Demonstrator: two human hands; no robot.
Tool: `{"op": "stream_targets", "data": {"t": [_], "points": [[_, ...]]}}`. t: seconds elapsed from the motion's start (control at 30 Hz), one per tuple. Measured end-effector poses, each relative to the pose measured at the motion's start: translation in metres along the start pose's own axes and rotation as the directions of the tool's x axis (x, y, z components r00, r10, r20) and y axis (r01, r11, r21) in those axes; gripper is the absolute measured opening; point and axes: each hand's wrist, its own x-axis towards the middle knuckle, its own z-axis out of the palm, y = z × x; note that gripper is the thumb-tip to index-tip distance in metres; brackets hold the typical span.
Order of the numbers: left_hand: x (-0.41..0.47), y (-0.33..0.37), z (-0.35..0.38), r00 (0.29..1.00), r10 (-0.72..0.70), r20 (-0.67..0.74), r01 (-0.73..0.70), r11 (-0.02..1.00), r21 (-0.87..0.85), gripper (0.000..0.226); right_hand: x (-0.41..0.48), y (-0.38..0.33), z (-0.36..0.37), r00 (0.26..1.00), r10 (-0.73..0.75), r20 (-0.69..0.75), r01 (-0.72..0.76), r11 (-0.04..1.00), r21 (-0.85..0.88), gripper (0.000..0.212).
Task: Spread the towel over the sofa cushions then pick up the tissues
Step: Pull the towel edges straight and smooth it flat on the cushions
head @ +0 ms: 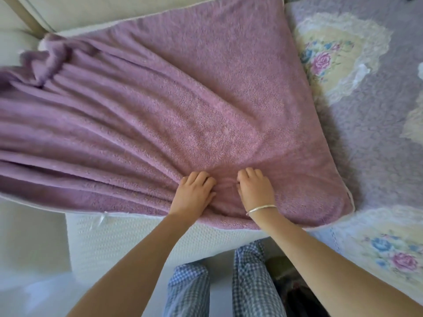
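Observation:
A fluffy purple towel (206, 99) lies over the cream sofa cushion (142, 239). Its right part is flat, while its left part is bunched in long folds that run toward my hands. My left hand (194, 193) and my right hand (255, 188) sit side by side on the towel near its front edge. The fingers of both curl into the fabric and grip it. A bracelet is on my right wrist. A small white crumpled thing (420, 70) at the right edge is cut off by the frame; it could be a tissue.
To the right lies a lilac cover with floral heart patches (338, 56). The cream sofa back and a wooden strip (27, 17) are at the top left. My legs in checked trousers (249, 282) stand against the sofa front.

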Motion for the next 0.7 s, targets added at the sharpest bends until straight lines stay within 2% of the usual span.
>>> {"op": "stream_targets", "data": {"t": [0.13, 0.27, 0.37, 0.43, 0.57, 0.63, 0.7], "points": [[0.003, -0.001, 0.014, 0.998, -0.061, 0.014, 0.061, 0.998, -0.002, 0.025, 0.004, 0.000, -0.002, 0.998, -0.058, 0.015, 0.058, 0.997, -0.058, 0.023], [-0.010, 0.000, 0.019, 0.999, -0.038, 0.010, 0.038, 0.999, -0.022, 0.022, -0.010, 0.000, -0.001, 0.995, -0.096, -0.020, 0.095, 0.995, -0.025, 0.015], [-0.019, 0.004, 0.009, 0.997, -0.032, -0.077, 0.029, 0.999, -0.038, 0.003, -0.016, -0.007, -0.006, 0.985, -0.116, -0.130, 0.109, 0.992, -0.057, 0.012], [-0.025, 0.004, 0.009, 0.990, 0.005, -0.141, -0.009, 0.999, -0.031, 0.013, -0.022, -0.016, -0.006, 0.985, -0.146, -0.092, 0.144, 0.989, -0.027, 0.007], [-0.054, -0.006, 0.006, 0.976, 0.056, -0.212, -0.062, 0.998, -0.021, 0.008, -0.043, -0.042, -0.003, 0.943, -0.324, -0.080, 0.328, 0.943, 0.053, 0.022], [-0.071, -0.012, 0.004, 0.979, 0.073, -0.189, -0.071, 0.997, 0.020, 0.014, -0.057, -0.055, 0.000, 0.909, -0.401, -0.113, 0.404, 0.915, 0.009, 0.031], [-0.088, -0.020, 0.008, 0.983, 0.113, -0.146, -0.102, 0.991, 0.084, 0.007, -0.065, -0.064, 0.009, 0.883, -0.455, -0.115, 0.451, 0.891, -0.058, 0.034]]}}
